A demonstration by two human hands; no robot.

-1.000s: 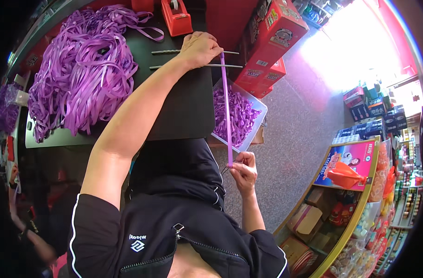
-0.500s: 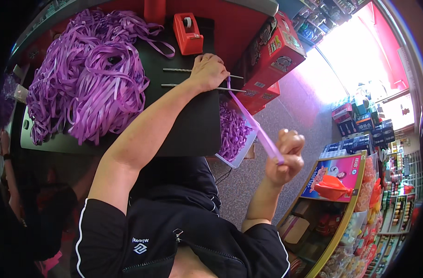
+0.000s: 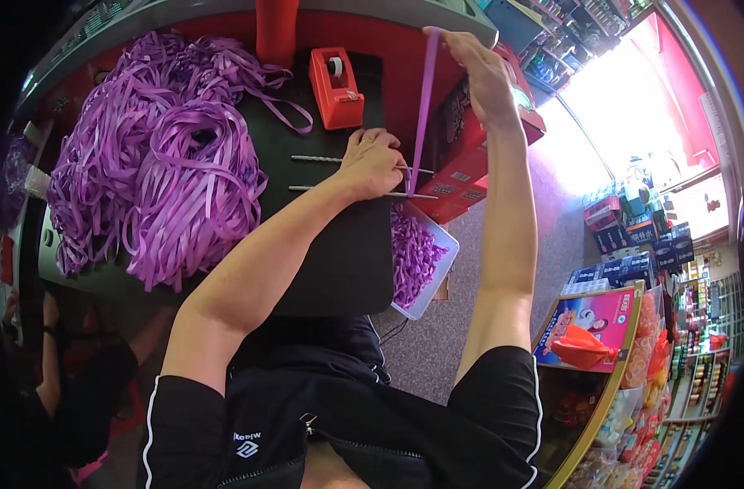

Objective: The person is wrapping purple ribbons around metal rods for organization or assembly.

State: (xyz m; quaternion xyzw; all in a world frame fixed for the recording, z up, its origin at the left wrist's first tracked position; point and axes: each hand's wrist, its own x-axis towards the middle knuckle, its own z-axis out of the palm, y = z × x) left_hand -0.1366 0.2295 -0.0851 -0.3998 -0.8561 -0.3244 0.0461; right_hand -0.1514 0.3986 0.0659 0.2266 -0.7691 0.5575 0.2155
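Observation:
A purple ribbon (image 3: 424, 106) stretches from the right ends of two thin metal rods up to my right hand (image 3: 484, 80). That hand is raised at the far right, its thumb and fingers closed on the ribbon's upper end. My left hand (image 3: 372, 167) lies over the rods with curled fingers, pressing them at the edge of the black table (image 3: 331, 261). The upper rod (image 3: 316, 158) has a twisted surface and passes beneath the fingers. The lower rod (image 3: 315, 189) runs beside the heel of this hand. What the left fingertips grip is partly hidden.
A big heap of purple ribbons (image 3: 193, 163) covers the table's left. Beyond my left hand stands a red tape dispenser (image 3: 336, 90). A clear bin (image 3: 442, 269) of short purple pieces sits below the table's right edge, near red boxes (image 3: 453, 175). A glass display case (image 3: 588, 383) stands at right.
My right hand has swung from the near right up to the far right, carrying the ribbon end around the rods' right ends. My left hand stays on the rods.

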